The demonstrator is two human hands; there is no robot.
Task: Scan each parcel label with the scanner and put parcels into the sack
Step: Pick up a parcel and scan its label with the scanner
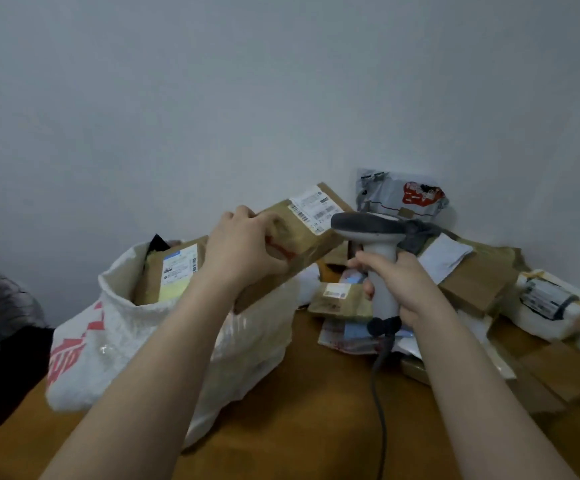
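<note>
Brown flat cardboard parcel (299, 237): held tilted above open white woven sack (108, 341), clasped at its edge by left hand (243, 247). Grey-white handheld scanner (380, 251) gripped by handle in right hand (396, 282), head just beside parcel's white label (316, 207).

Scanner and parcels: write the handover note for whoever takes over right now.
Left hand grips a brown parcel raised beside the sack, its label turned to the scanner.
Right hand grips the scanner handle, head beside that label.
Done: at least one labelled parcel sits in the sack.
Left: finish this scan, sack the parcel, then work through the pile on the table's right.
</note>
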